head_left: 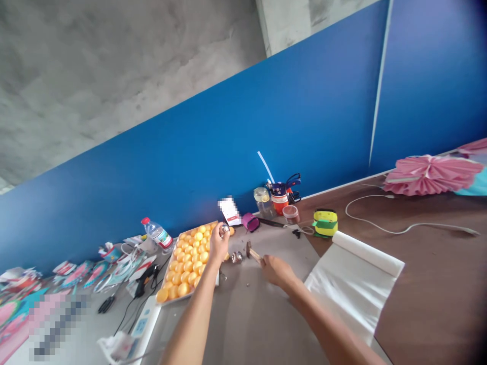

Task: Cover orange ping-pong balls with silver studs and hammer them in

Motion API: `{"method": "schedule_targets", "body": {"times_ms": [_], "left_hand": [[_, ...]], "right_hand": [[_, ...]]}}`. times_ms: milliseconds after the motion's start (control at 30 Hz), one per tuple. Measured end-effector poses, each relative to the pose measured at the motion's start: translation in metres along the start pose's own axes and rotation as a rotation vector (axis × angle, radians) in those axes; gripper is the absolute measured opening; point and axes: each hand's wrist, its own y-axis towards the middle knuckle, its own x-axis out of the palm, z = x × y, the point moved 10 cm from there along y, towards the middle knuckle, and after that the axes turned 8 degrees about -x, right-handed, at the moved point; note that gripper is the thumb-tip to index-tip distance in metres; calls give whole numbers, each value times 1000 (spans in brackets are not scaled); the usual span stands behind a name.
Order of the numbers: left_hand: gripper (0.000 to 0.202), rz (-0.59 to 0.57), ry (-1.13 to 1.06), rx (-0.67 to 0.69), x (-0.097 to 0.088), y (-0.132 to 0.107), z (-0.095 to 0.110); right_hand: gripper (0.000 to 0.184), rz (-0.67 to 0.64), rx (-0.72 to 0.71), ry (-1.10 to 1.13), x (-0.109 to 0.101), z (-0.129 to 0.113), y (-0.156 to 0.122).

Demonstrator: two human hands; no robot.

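Observation:
My left hand (218, 244) is raised over a tray of orange balls (187, 263) and pinches a small shiny silver ball (224, 229) between its fingertips. My right hand (274, 268) grips the wooden handle of a small hammer (251, 251), whose dark head points left. Just left of the hammer head lies a crumpled silver piece (236, 257) on the grey mat (251, 314). Small crumbs are scattered around it.
A roll of white sheet (355, 276) lies unrolled to the right. A water bottle (157, 234), cups with scissors (280, 195), a yellow-green tape holder (325, 222), a white cable (399, 228), a glue gun (146, 278) and pink paper fans (429, 175) stand around, against a blue wall.

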Motion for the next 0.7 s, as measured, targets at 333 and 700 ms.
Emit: {"method": "schedule_targets", "body": {"times_ms": [333,700], "left_hand": [[32,-457,-1317,-552,78,-96,-11],[39,-492,-1419,-679,100,-109,-35]], "right_hand": [[40,-2,-26,37,-6,5,9],[33,186,-172,212,-47,-30,-20]]}}
